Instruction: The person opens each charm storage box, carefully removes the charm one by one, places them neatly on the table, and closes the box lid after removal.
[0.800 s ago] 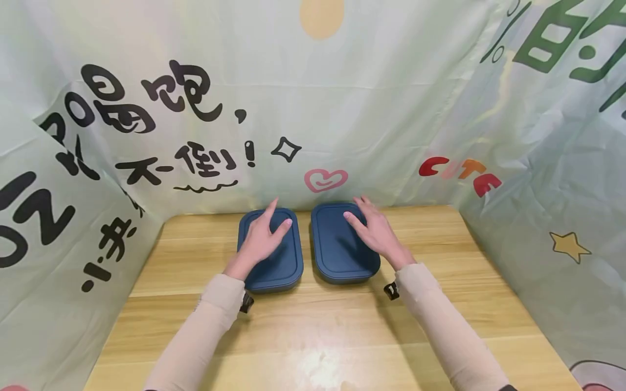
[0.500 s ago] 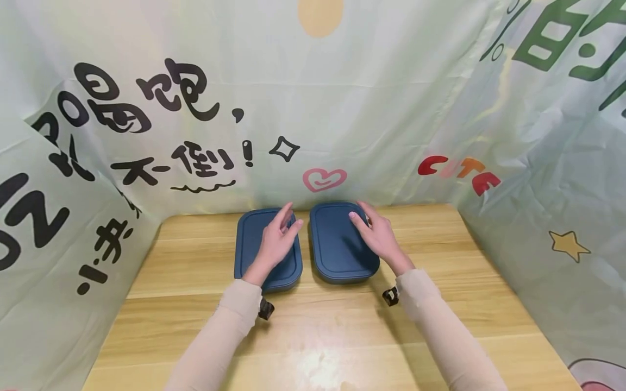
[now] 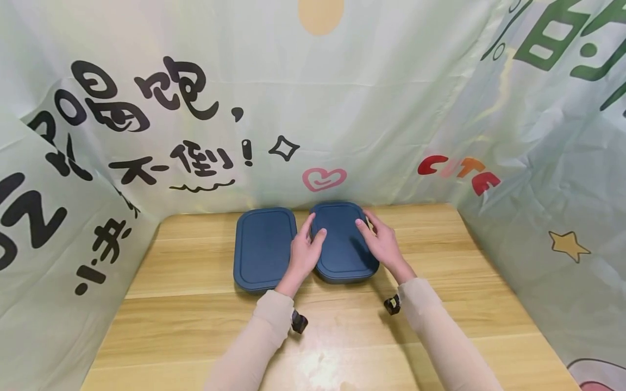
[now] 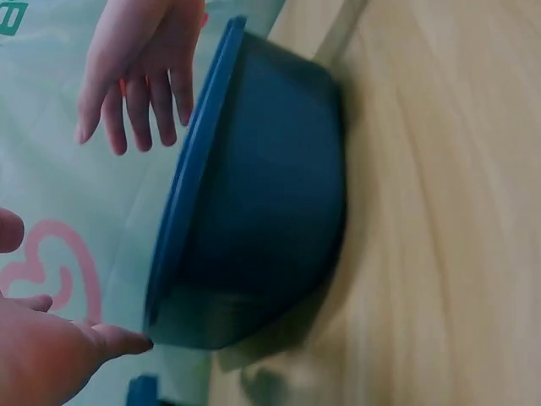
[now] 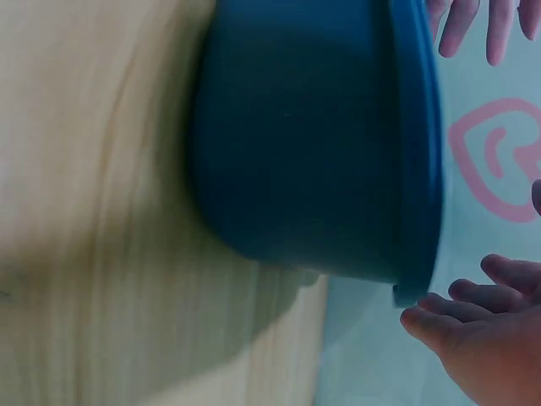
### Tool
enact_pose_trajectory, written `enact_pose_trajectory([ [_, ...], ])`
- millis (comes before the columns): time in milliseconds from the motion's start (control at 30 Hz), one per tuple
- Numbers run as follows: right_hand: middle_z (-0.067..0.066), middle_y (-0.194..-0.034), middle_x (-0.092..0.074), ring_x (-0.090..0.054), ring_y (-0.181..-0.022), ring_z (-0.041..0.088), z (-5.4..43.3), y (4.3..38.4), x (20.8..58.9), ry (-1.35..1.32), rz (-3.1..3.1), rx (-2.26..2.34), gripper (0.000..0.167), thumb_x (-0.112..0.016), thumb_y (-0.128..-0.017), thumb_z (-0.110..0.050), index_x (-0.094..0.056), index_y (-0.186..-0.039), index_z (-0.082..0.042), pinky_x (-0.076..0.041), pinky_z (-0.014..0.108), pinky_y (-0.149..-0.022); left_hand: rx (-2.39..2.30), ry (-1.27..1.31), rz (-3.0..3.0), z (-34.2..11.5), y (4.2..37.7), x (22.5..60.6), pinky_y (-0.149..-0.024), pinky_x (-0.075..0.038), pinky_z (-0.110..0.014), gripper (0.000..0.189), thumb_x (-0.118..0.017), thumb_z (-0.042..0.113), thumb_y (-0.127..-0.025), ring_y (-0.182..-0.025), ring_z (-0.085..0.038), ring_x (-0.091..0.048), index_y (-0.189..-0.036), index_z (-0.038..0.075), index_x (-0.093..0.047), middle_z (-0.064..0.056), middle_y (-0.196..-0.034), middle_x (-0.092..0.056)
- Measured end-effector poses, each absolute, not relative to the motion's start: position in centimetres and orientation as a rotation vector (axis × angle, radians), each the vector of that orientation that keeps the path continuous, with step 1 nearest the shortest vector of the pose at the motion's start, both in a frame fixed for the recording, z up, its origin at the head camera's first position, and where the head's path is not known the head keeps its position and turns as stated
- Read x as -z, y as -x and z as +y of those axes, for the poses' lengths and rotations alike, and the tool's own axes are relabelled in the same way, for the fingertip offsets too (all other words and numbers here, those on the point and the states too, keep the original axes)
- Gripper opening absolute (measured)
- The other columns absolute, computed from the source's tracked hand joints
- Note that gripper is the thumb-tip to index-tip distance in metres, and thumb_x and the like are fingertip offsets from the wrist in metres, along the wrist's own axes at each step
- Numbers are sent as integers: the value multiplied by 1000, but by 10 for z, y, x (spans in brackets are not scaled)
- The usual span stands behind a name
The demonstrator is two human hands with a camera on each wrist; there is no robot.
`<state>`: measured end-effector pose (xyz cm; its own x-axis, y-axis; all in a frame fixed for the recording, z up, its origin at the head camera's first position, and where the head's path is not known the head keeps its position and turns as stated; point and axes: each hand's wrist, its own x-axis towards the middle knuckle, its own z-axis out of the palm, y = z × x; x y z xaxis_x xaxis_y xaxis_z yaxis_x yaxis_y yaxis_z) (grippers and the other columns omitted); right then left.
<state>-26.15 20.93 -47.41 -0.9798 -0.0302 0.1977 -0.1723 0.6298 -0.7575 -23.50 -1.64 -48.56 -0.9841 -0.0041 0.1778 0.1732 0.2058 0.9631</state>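
Note:
Two dark blue lidded food containers lie side by side on the wooden table, lids on. My left hand hovers at the left rim of the right container, fingers extended, thumb over the lid's edge. On that container's opposite side is my right hand, fingers spread, with the thumb above the lid. Both wrist views show the container's side wall, with fingertips right at the lid's rim. Just left of my left hand sits the other container, which neither hand holds.
The wooden table runs up to a pale printed cloth behind the containers. The cloth also hangs along the left and right sides. A narrow gap, partly covered by my left hand, separates the two containers.
My left hand has moved right, from above the left container to the right container's left rim. My right hand has shifted slightly right and down along the right container's edge. Both containers stay put.

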Motion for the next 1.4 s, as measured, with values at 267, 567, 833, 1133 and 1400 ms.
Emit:
enact_pose_trajectory([
  [267, 26, -157, -51, -56, -140, 44, 213, 260, 489, -171, -2643, -1303, 56, -60, -109, -33, -53, -154, 0, -51, 54, -111, 1865, 124, -2371, -3, 227, 495, -57, -41, -31, 62, -57, 31, -109, -40, -15, -30, -166, 17, -37, -27, -120, -72],
  [567, 27, -151, -57, -62, -134, 42, 217, 257, 499, -106, -2677, -1329, 57, -58, -110, -35, -51, -155, -1, -51, 54, -110, 1879, -6, -2384, 1, 226, 504, -90, -52, -47, 66, -57, 30, -107, -59, -38, -54, -166, 15, -35, -11, -65, -55],
  [833, 31, -155, -51, -59, -136, 46, 218, 254, 503, -89, -2700, -1319, 58, -57, -110, -30, -48, -155, 6, -49, 56, -112, 1916, -119, -2378, 5, 226, 506, -119, -41, -55, 71, -56, 28, -107, -122, -47, -63, -169, 9, -26, -29, -140, -64],
  [1133, 33, -144, -60, -61, -132, 47, 220, 253, 508, -84, -2724, -1277, 56, -55, -111, -27, -48, -154, 8, -48, 58, -111, 1856, -156, -2429, 8, 228, 507, -121, -40, -53, 73, -56, 29, -105, -129, -44, -61, -164, -5, -28, -28, -159, -47],
  [1400, 32, -152, -53, -52, -142, 47, 220, 252, 507, -24, -2761, -1337, 58, -51, -113, -30, -44, -156, 9, -44, 57, -117, 1880, -245, -2446, 9, 232, 503, -125, -35, -51, 74, -56, 30, -103, -155, -38, -37, -163, -6, -32, -22, -165, -42],
])
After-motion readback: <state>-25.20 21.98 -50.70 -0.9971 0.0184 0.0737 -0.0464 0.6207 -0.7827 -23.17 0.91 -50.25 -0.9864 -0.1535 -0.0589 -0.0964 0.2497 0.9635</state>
